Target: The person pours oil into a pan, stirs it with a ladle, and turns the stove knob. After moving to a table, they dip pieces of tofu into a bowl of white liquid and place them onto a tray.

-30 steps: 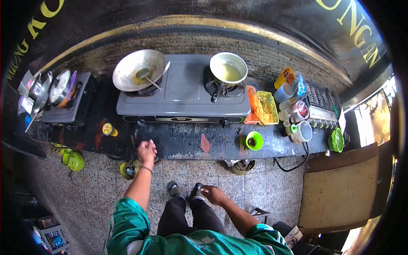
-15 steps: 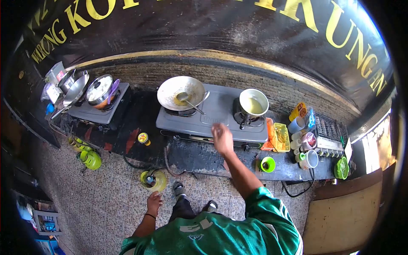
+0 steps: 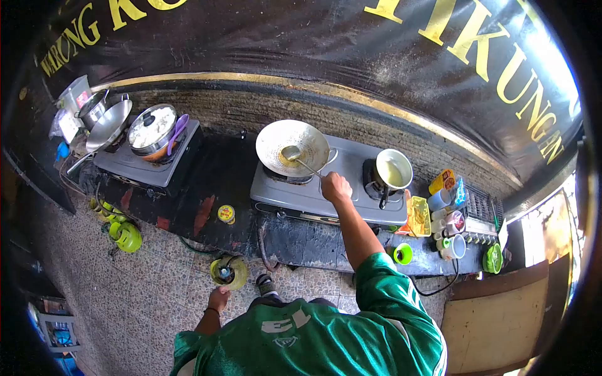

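Observation:
My right hand (image 3: 337,187) is closed round the handle end of a metal ladle (image 3: 307,166). The ladle's bowl rests in a wide wok (image 3: 273,139) with a little yellowish oil at its bottom. This wok sits on the left burner of a grey two-burner gas stove (image 3: 351,156). On the right burner stands a small saucepan (image 3: 401,156) with pale yellowish liquid in it. My left hand (image 3: 218,298) hangs low at my side, loosely open and holding nothing I can see, just in front of a yellow-green gas cylinder (image 3: 238,276) on the floor.
Left, a second stove (image 3: 141,169) carries a lidded pot (image 3: 152,128) with a purple utensil, beside a frying pan (image 3: 110,128). A small yellow-lidded jar (image 3: 226,214) and a green cup (image 3: 403,253) stand near the counter's front edge. Several containers crowd the right, by a yellow tub (image 3: 422,216).
My right hand has moved from above the stove's front to the ladle and taken hold of its handle. The camera view has shifted, and my left hand stays low.

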